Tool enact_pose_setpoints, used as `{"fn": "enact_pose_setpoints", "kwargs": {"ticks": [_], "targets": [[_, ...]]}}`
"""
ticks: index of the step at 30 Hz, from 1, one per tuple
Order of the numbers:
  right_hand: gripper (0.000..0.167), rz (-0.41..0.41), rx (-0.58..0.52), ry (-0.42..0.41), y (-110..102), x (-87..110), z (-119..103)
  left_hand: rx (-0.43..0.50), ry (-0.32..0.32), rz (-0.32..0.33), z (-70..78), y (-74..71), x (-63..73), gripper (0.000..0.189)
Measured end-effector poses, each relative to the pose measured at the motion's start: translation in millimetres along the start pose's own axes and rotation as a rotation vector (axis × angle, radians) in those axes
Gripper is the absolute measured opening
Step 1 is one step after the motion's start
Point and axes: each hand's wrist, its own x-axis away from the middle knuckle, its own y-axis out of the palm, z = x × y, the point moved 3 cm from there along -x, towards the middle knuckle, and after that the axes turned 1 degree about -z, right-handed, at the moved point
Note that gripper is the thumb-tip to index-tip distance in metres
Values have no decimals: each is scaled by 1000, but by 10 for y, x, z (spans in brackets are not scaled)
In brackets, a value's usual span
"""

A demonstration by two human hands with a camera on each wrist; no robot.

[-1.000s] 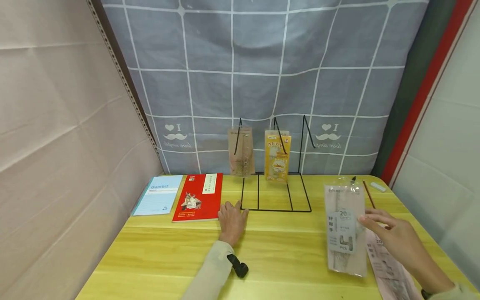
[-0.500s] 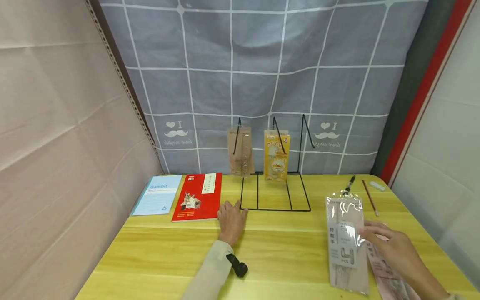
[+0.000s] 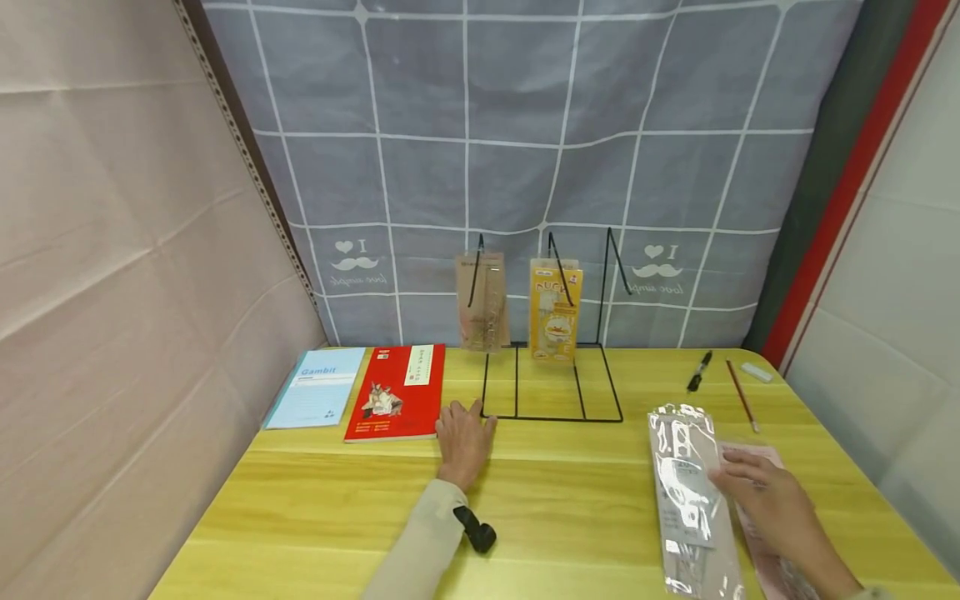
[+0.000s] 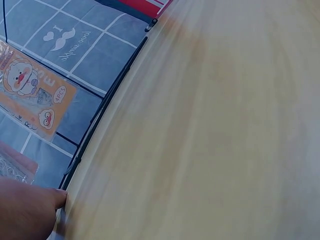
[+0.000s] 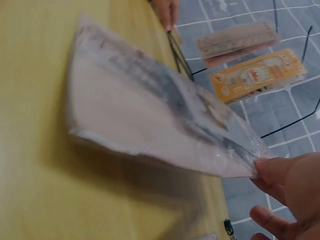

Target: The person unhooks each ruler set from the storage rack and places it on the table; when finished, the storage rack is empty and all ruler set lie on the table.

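Right hand (image 3: 776, 500) pinches packet (image 3: 678, 500), near right

Thumb and fingers grip the packet's right edge, holding it tilted above the table (image 3: 562, 508). A second packet (image 3: 763, 558) lies just right of it, partly under the hand. To the left, the left hand (image 3: 462, 446), fingers loosely spread, touches the near left corner of the rack (image 3: 551, 419), beside the red book (image 3: 397, 396).

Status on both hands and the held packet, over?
Right hand: pinches packet by edge. Left hand: at wire rack, near corner. Nothing seen between packet and rack.
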Motion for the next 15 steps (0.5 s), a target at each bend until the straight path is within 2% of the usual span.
{"fn": "enact_pose_setpoints", "kwargs": {"ticks": [3, 5, 9, 15], "targets": [[47, 48, 63, -41, 61, -6, 45, -5, -3, -2, 4, -8, 0, 48], [50, 40, 106, -33, 93, -21, 73, -4, -5, -1, 3, -7, 2, 48], [55, 7, 144, 37, 146, -32, 111, 2, -2, 8, -1, -2, 7, 48], [49, 19, 158, 89, 204, -12, 148, 5, 9, 18, -6, 4, 2, 47]]}}
